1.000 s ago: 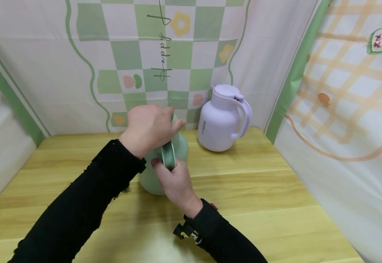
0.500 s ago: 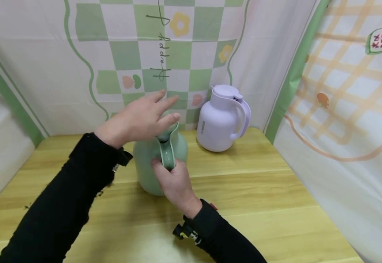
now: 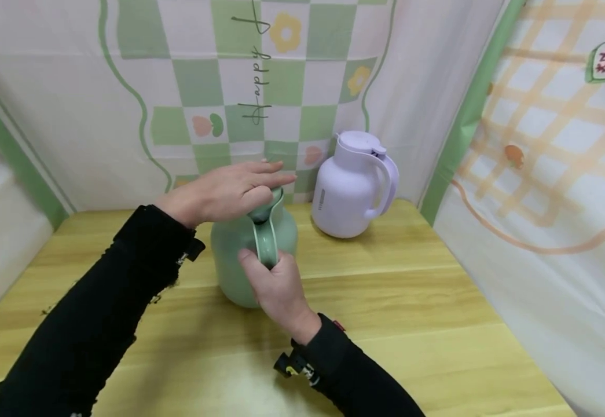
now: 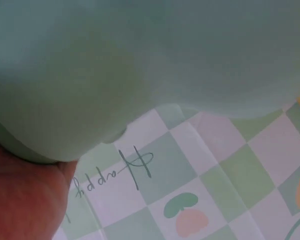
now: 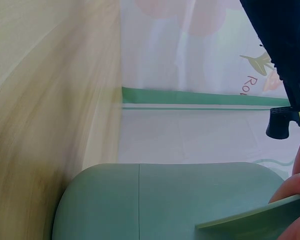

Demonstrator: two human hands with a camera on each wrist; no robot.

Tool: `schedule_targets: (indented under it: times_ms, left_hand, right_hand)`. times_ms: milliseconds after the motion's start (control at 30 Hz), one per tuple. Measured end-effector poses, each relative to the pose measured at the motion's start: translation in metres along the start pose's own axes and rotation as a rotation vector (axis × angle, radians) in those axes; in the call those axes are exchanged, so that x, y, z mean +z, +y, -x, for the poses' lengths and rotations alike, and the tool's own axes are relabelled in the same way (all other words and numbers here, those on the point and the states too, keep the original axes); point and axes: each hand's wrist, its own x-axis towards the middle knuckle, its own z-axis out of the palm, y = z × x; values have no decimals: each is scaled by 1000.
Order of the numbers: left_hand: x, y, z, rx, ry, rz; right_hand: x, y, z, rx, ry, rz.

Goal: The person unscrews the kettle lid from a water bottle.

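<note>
Right hand (image 3: 280,292) grips the green jug (image 3: 231,263) by its handle (image 3: 266,243), likely for steadiness, while left hand (image 3: 229,191) lies straight-fingered over the top (image 3: 264,212), perhaps pressing.

Jug (image 3: 228,258) on table (image 3: 411,324), handle (image 3: 266,240) toward me. My left hand (image 3: 229,188) over its top, my right hand (image 3: 281,294) on the handle. Second jug (image 3: 344,194) sits right of it, slightly farther back, apart. Backdrop (image 3: 286,84) behind both.
</note>
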Motion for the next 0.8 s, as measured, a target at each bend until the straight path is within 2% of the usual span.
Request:
schedule_targets:
  times_ms: [267, 800]
  left_hand:
    - [-4, 7, 1, -79, -26, 36]
    - [7, 15, 1, -104, 129, 4]
  right_hand:
    - [1, -3, 0, 10, 1, -5]
    - [0, -2, 1, 20, 9, 6]
